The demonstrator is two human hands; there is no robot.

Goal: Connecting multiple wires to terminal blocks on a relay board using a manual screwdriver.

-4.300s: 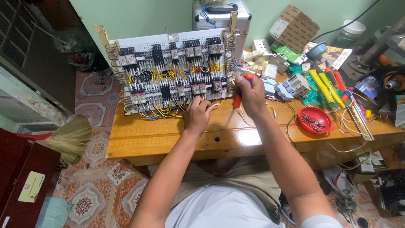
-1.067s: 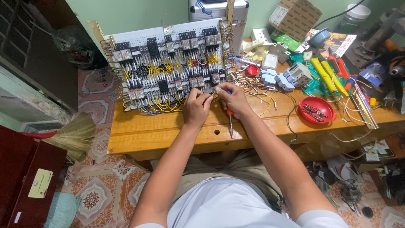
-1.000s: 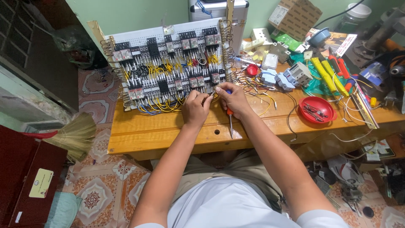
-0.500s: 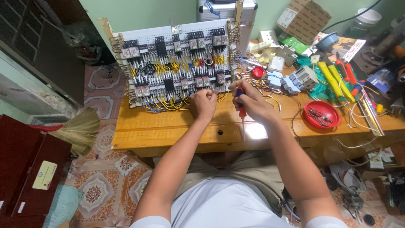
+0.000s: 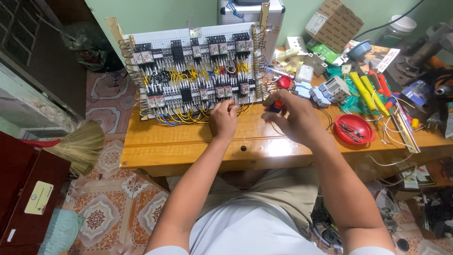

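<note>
Far left, on the patterned tile floor: a straw broom [image 5: 78,146] beside a dark red cabinet [image 5: 28,198]. On the wooden workbench [image 5: 188,146], upright at the back edge: a white wiring panel [image 5: 196,71] packed with relays and yellow, black and blue wires. At the panel's lower edge, right of centre: left hand [image 5: 224,120], fingers bent and pinched in at the bottom row of terminals among the yellow wires; whether a wire is actually gripped, cannot tell. Just to its right: right hand [image 5: 295,118], closed around a screwdriver [image 5: 276,106] with a red-orange handle, tip hidden behind the fingers. Further right: grey breakers [image 5: 335,89], yellow and red hand tools [image 5: 370,92], a round red tray [image 5: 353,129] of small parts, loose white wires [image 5: 401,127].
</note>
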